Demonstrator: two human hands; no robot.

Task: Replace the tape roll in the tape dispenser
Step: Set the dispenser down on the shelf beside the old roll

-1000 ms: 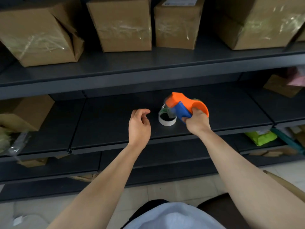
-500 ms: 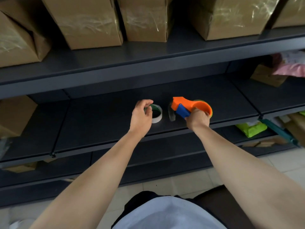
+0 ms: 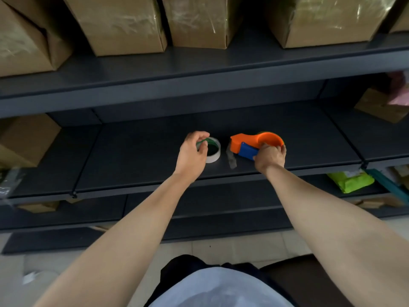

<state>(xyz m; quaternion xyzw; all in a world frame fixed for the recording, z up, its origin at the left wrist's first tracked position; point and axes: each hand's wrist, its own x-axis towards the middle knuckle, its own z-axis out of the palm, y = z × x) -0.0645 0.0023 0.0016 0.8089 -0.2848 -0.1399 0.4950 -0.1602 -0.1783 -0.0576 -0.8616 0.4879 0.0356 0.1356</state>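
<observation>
An orange tape dispenser (image 3: 254,140) with a blue handle rests on the dark middle shelf (image 3: 143,156). My right hand (image 3: 270,156) grips its rear, fingers curled over the orange arc. A short strip of clear tape hangs from its front. Just left of it lies a white tape roll (image 3: 214,151) with a green inner core, flat on the shelf. My left hand (image 3: 192,152) closes on the roll's left rim, thumb and fingers pinching it and hiding that side.
Cardboard boxes (image 3: 124,23) line the upper shelf, and another box (image 3: 24,140) sits at the middle shelf's left. A brown packet (image 3: 380,107) lies at the right. A lime-green package (image 3: 350,181) is on the lower shelf. Tiled floor lies below.
My right hand lowered the dispenser onto the shelf, to the right of the roll. My left hand reached forward and took hold of the roll's rim.
</observation>
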